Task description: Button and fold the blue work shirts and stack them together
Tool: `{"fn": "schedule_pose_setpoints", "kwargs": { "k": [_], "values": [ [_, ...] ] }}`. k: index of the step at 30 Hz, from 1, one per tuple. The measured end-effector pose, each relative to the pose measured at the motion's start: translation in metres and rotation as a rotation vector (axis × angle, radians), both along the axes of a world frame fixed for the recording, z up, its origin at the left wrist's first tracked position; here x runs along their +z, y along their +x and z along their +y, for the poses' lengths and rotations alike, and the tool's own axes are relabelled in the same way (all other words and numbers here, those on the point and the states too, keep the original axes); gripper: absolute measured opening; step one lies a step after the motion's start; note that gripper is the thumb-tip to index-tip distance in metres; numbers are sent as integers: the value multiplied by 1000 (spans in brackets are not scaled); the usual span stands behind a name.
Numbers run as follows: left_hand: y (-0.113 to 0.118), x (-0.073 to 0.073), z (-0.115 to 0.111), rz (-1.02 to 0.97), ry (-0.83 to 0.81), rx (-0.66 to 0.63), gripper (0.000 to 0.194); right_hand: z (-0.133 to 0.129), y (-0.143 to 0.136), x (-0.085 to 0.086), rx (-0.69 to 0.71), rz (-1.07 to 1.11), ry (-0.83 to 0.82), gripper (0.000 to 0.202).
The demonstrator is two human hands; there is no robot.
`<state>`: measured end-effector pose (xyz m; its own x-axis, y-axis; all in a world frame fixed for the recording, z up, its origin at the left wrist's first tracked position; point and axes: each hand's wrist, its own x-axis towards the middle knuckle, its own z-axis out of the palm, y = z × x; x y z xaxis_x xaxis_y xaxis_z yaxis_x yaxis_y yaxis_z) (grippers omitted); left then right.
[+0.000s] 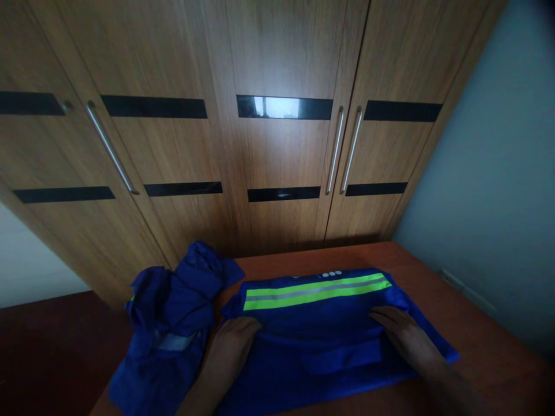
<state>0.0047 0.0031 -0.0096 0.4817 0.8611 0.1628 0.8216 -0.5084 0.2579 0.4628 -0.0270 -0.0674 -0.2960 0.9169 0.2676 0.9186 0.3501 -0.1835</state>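
Observation:
A blue work jacket (321, 352) lies spread on the reddish-brown table, with a yellow-green and grey reflective band (316, 292) across its far part. My left hand (234, 344) is at the jacket's left side, its fingers bent in against the cloth. On the right side, my right hand (401, 332) has its fingers curled over the fabric, pointing inward. Shallow creases run across the cloth between the two hands. Both thumbs are mostly hidden. White marks show just beyond the band.
A crumpled blue garment (173, 323) with a grey patch is heaped on the left of the table (433, 289). Behind stands a wooden wardrobe (277, 150) with metal handles and black strips. A pale wall (489, 190) rises on the right.

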Motion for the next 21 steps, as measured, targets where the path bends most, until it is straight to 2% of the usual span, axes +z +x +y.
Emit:
{"fn": "schedule_pose_setpoints", "kwargs": {
  "k": [4, 6, 8, 11, 13, 15, 18, 21],
  "values": [
    [-4, 21, -7, -88, 9, -22, 31, -11, 7, 20, 13, 53, -1, 38],
    [-4, 26, -13, -106, -5, -40, 32, -17, 9, 25, 13, 72, 0, 39],
    [-3, 23, -19, -95, -46, -57, 31, -24, 9, 20, 4, 70, -7, 40],
    [-1, 10, -29, -17, -135, -74, 35, -32, 9, 0, -26, 21, -39, 40],
    [1, 2, -34, 35, -163, -54, 46, -35, 9, -14, -44, -16, -68, 47],
    [2, 0, -38, 47, -168, -31, 59, -36, 7, -21, -58, -28, -91, 54],
    [9, 5, -40, 3, -162, -46, 64, -26, -7, -11, -70, 15, -106, 52],
    [28, 10, -39, -60, -146, -80, 60, 3, -42, 8, -23, 104, -71, 48]
  ]
}}
